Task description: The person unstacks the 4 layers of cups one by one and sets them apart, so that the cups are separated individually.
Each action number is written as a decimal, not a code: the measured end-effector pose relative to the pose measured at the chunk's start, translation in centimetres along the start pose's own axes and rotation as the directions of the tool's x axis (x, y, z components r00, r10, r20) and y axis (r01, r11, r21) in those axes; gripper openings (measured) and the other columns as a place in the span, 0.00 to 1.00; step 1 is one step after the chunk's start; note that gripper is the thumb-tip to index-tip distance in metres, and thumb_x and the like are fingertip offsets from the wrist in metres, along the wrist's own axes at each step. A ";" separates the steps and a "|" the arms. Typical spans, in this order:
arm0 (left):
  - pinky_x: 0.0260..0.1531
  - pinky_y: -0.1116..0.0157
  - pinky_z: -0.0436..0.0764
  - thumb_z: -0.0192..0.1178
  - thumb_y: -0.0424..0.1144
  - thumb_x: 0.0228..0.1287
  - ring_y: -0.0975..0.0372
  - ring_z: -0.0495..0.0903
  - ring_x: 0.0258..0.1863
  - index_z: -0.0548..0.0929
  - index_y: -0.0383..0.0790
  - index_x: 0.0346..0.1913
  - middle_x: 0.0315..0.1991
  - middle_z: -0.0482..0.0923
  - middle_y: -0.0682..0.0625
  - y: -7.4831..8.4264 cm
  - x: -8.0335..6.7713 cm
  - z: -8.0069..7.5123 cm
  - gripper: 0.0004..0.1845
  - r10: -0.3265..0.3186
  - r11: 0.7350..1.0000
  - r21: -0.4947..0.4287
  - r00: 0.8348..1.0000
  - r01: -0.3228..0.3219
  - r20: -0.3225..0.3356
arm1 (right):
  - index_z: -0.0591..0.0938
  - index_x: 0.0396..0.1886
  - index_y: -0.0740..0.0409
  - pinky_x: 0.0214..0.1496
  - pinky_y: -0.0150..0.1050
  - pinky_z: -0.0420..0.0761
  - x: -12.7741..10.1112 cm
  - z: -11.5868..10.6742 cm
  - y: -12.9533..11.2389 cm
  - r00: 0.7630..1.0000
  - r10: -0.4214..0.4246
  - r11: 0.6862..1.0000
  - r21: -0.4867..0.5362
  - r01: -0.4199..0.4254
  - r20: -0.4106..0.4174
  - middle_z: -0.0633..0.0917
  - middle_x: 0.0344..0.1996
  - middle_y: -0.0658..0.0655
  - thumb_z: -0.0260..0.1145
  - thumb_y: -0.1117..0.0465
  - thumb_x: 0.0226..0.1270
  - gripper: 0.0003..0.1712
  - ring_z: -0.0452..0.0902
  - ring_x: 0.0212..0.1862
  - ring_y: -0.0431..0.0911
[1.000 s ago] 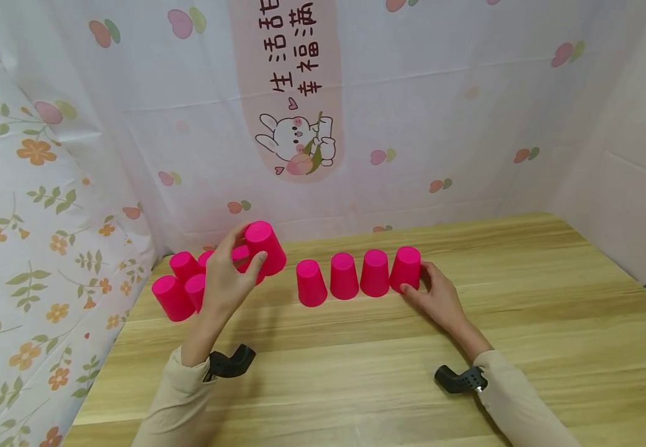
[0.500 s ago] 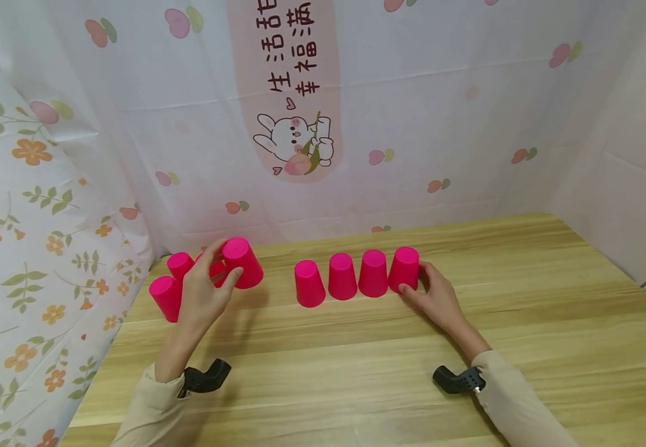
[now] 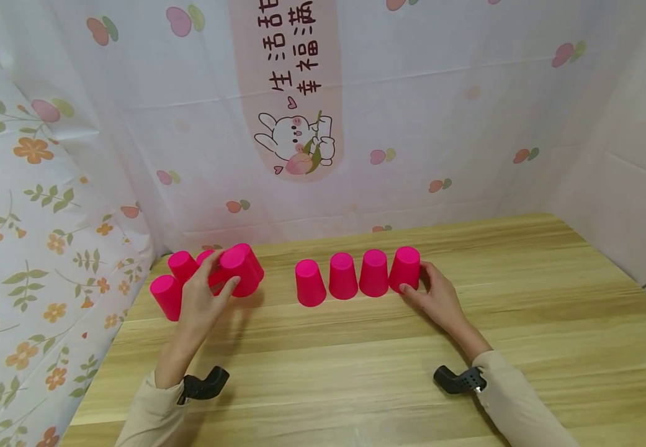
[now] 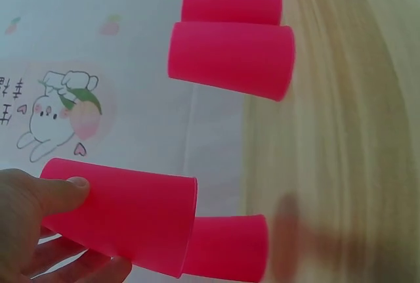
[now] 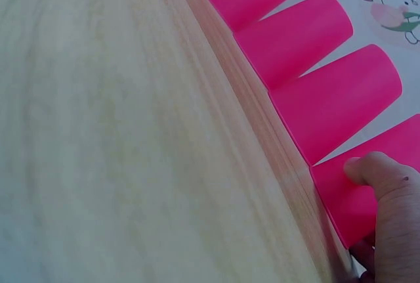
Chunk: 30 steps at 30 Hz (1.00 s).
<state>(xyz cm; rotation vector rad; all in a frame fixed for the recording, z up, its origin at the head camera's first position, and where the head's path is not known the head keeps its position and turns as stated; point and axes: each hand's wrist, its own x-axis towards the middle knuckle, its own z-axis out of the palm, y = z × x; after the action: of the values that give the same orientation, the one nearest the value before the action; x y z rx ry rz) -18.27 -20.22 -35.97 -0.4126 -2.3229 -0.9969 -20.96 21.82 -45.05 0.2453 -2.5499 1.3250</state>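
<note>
Pink cup [image 3: 237, 273] between left hand [image 3: 202, 298] fingers [image 4: 62, 194], above table [image 3: 356, 360].

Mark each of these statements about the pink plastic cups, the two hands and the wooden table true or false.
1. Four upside-down pink plastic cups form a row on the wooden table. True.
2. The right hand touches the row's left end cup. False: it touches the right end cup.
3. The left hand grips a pink cup. True.
4. The cups stand mouth up. False: their closed bases face up.
5. The right hand lies flat, away from every cup. False: its thumb rests against a cup.
</note>
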 end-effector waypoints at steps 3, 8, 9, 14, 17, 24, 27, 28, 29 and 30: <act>0.37 0.50 0.80 0.70 0.25 0.46 0.44 0.78 0.45 0.70 0.28 0.58 0.50 0.76 0.35 -0.4 -0.4 0.2 0.33 -0.007 1.000 0.006 1.000 0.007 0.010 | 0.66 0.60 0.68 0.59 0.55 0.68 0.0 0.0 0.0 1.000 0.002 1.000 0.001 -0.002 0.000 0.73 0.56 0.68 0.68 0.59 0.57 0.35 0.68 0.58 0.60; 0.37 0.50 0.80 0.70 0.26 0.46 0.44 0.78 0.45 0.69 0.27 0.57 0.50 0.76 0.34 -1.0 -1.0 0.5 0.33 -0.030 0.999 0.017 0.999 0.029 0.033 | 0.66 0.60 0.68 0.59 0.55 0.68 0.0 0.0 0.1 1.000 0.002 1.000 0.004 -0.002 -0.001 0.73 0.56 0.67 0.68 0.59 0.57 0.34 0.68 0.58 0.60; 0.38 0.50 0.80 0.70 0.26 0.46 0.44 0.78 0.45 0.69 0.26 0.57 0.49 0.76 0.34 -1.1 -1.1 0.5 0.33 -0.034 0.999 0.022 0.999 0.033 0.036 | 0.66 0.60 0.68 0.59 0.55 0.68 0.0 0.0 0.1 1.000 0.002 1.000 0.004 -0.002 -0.001 0.73 0.56 0.67 0.68 0.59 0.57 0.34 0.68 0.58 0.60; 0.39 0.50 0.80 0.70 0.27 0.47 0.44 0.78 0.45 0.69 0.25 0.57 0.49 0.76 0.33 -1.4 -1.4 0.8 0.32 -0.039 0.999 0.040 0.998 0.037 0.045 | 0.66 0.60 0.68 0.59 0.55 0.68 0.0 0.1 0.2 1.000 0.000 1.000 -0.005 0.000 -0.005 0.73 0.56 0.67 0.68 0.59 0.57 0.34 0.68 0.58 0.60; 0.37 0.50 0.80 0.70 0.26 0.47 0.44 0.78 0.44 0.69 0.25 0.57 0.48 0.76 0.33 -1.7 -1.5 1.0 0.32 -0.046 0.998 0.037 0.998 0.044 0.053 | 0.66 0.60 0.68 0.59 0.55 0.67 0.0 0.1 0.3 1.000 0.001 1.000 -0.006 -0.001 -0.006 0.73 0.56 0.67 0.68 0.59 0.57 0.34 0.68 0.58 0.60; 0.33 0.50 0.81 0.69 0.25 0.48 0.44 0.79 0.41 0.69 0.24 0.56 0.47 0.77 0.32 -2.1 -1.9 1.3 0.30 -0.079 0.996 0.043 0.994 0.076 0.074 | 0.66 0.60 0.68 0.59 0.55 0.68 -0.1 0.1 0.2 1.000 0.001 1.000 0.002 -0.001 -0.006 0.73 0.56 0.67 0.68 0.59 0.57 0.34 0.68 0.58 0.60; 0.34 0.50 0.81 0.69 0.25 0.48 0.44 0.79 0.40 0.69 0.23 0.56 0.46 0.77 0.32 -2.2 -2.1 1.4 0.30 -0.090 0.995 0.057 0.993 0.086 0.074 | 0.66 0.60 0.68 0.59 0.55 0.68 0.0 0.1 0.1 1.000 0.002 1.000 0.002 -0.002 -0.006 0.73 0.56 0.67 0.68 0.59 0.57 0.34 0.68 0.58 0.60; 0.35 0.49 0.81 0.68 0.25 0.48 0.43 0.79 0.40 0.69 0.23 0.56 0.46 0.77 0.31 -2.2 -2.1 1.5 0.30 -0.092 0.994 0.062 0.993 0.088 0.073 | 0.66 0.60 0.68 0.59 0.55 0.68 0.0 0.1 0.1 1.000 0.001 1.000 0.002 -0.001 -0.006 0.73 0.56 0.67 0.68 0.59 0.57 0.34 0.69 0.58 0.60; 0.35 0.49 0.81 0.68 0.24 0.48 0.43 0.79 0.41 0.69 0.22 0.56 0.46 0.77 0.31 -2.3 -2.1 1.5 0.30 -0.097 0.993 0.066 0.993 0.093 0.073 | 0.66 0.60 0.68 0.59 0.55 0.68 0.0 0.1 0.1 1.000 0.002 1.000 0.000 -0.002 -0.005 0.73 0.56 0.67 0.68 0.59 0.57 0.34 0.69 0.58 0.60; 0.36 0.49 0.80 0.68 0.24 0.48 0.43 0.79 0.41 0.69 0.22 0.56 0.46 0.77 0.31 -2.3 -2.1 1.5 0.30 -0.101 0.993 0.070 0.992 0.095 0.073 | 0.66 0.60 0.68 0.58 0.55 0.68 0.0 0.1 0.1 1.000 0.002 1.000 -0.002 -0.002 -0.005 0.73 0.56 0.67 0.68 0.59 0.57 0.34 0.69 0.58 0.60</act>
<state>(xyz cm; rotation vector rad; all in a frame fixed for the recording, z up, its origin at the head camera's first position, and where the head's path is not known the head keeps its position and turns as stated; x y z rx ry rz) -18.31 -20.79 -39.44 -0.3178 -2.4585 -0.9617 -20.99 21.81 -45.15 0.2384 -2.5479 1.3222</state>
